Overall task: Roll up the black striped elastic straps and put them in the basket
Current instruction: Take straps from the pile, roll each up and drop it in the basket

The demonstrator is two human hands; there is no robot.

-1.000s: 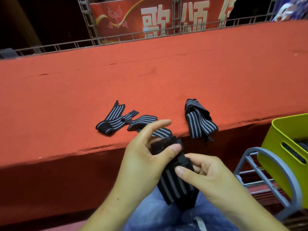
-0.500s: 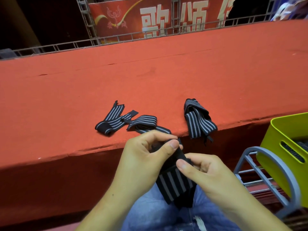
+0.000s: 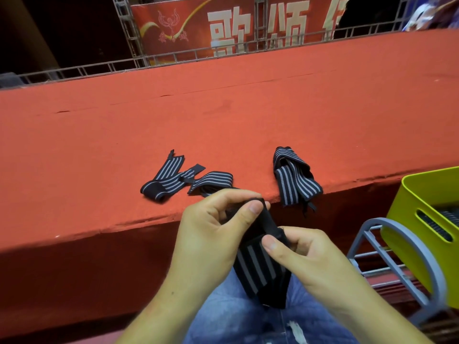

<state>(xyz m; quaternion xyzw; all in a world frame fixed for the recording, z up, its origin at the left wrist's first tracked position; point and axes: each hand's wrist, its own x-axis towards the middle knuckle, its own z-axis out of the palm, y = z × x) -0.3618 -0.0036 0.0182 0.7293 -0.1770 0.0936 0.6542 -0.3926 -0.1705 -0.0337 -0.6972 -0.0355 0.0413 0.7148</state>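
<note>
A black strap with grey stripes (image 3: 258, 269) hangs over my lap in front of the red ledge. My left hand (image 3: 213, 234) pinches its black top end between thumb and fingers. My right hand (image 3: 305, 256) pinches the strap lower down, thumb on the striped part. Another striped strap (image 3: 171, 180) lies unrolled and zigzagged on the red carpet, its near end running toward my left hand. A third strap (image 3: 293, 180) lies bunched at the ledge's edge, partly hanging over. The yellow-green basket (image 3: 407, 214) stands at the right, with a dark striped strap showing through its handle slot.
The red carpeted platform (image 3: 223, 115) stretches wide behind the straps. A grey metal rack (image 3: 397, 247) holds the basket at the lower right. Metal truss railing (image 3: 124, 65) and a red banner stand at the back. My jeans show below the hands.
My left fingers curled down from raised onto the strap's black end, closing with the thumb. The right hand kept its pinch and shifted slightly.
</note>
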